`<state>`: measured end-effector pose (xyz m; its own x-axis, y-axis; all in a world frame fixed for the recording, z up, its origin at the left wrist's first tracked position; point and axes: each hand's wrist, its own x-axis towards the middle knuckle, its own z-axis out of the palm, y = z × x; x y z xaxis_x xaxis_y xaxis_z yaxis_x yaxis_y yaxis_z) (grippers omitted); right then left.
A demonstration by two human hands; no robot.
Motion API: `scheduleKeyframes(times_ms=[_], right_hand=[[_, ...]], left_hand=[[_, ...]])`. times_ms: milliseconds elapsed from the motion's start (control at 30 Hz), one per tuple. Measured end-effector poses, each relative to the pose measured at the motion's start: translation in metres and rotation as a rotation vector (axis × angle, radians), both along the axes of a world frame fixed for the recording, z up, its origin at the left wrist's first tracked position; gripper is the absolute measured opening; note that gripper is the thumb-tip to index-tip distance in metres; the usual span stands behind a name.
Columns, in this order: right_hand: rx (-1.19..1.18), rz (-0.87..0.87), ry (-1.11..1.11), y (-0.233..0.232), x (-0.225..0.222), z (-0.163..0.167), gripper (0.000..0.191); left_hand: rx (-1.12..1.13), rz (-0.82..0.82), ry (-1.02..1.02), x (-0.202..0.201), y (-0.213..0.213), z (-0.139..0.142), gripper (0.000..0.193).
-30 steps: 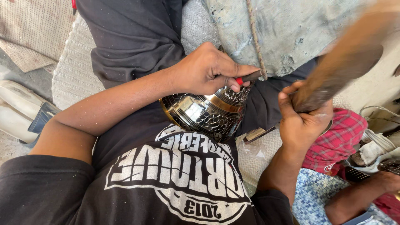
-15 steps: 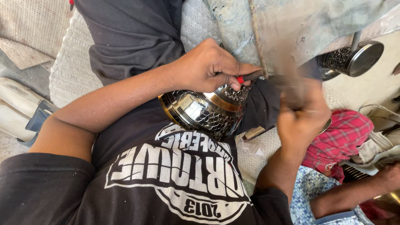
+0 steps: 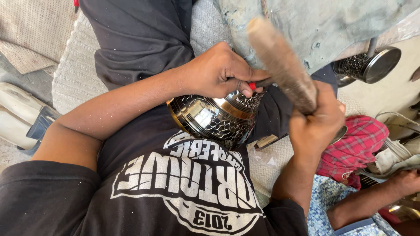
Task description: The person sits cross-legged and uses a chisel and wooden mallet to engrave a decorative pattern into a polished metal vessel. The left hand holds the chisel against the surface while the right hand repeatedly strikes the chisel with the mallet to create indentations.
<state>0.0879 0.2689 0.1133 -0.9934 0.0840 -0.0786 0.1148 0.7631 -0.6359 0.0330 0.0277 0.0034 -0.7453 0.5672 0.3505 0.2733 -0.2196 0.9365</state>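
Observation:
A shiny engraved metal bowl [image 3: 214,120] rests against my black T-shirt, on its side. My left hand [image 3: 218,72] lies over the bowl's upper edge, pinching a small punch with a red band [image 3: 253,85] whose tip touches the patterned rim. To the right, my right hand [image 3: 317,124] grips a thick wooden stick [image 3: 282,61] that stands up and leans to the upper left, above the punch.
A second patterned metal vessel [image 3: 369,65] lies at the upper right. A red checked cloth [image 3: 363,140] and another person's hand [image 3: 404,181] are at the lower right. A pale sandal [image 3: 19,118] sits at the left on a woven mat [image 3: 76,74].
The wooden stick swung from pointing upper right, through a blurred stroke, to leaning upper left. My right hand sits slightly lower. My left hand and the bowl stayed put.

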Motion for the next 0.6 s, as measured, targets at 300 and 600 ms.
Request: scheduleKeyframes(times_ms=[300,600], right_hand=[[0.105,0.084,0.101,0.002,0.002,-0.001,0.042],[-0.103,0.047,0.112,0.009,0.005,-0.002,0.043]], left_hand=[[0.012,-0.011,-0.028,0.001,-0.001,-0.001,0.045],[0.090,-0.002,-0.040,0.002,0.001,0.001,0.044]])
